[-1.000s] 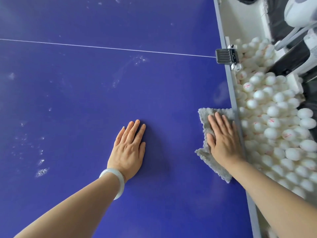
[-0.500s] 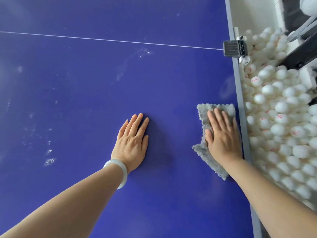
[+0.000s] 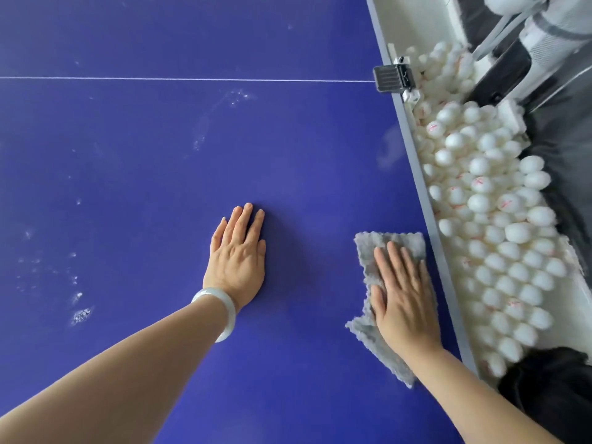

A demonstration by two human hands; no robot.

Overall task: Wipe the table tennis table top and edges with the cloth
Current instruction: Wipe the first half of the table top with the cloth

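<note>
The blue table tennis table top (image 3: pixel 160 174) fills most of the view, with a thin white line across it. Its grey edge (image 3: pixel 416 174) runs down the right side. A fluffy grey cloth (image 3: pixel 394 243) lies flat near that edge. My right hand (image 3: pixel 402 293) presses on the cloth with straight fingers. My left hand (image 3: pixel 238 256), a pale bangle at its wrist, rests flat on the bare blue surface to the left of the cloth.
Whitish smudges (image 3: pixel 81 314) mark the table at the left, and fainter ones (image 3: pixel 238 97) sit below the line. A black clamp (image 3: pixel 392 79) grips the table edge. Beside the edge a white trough (image 3: pixel 589 293) holds several white balls (image 3: pixel 499 219).
My right hand has drawn the cloth back toward me along the right edge. My left hand stays planted on the table.
</note>
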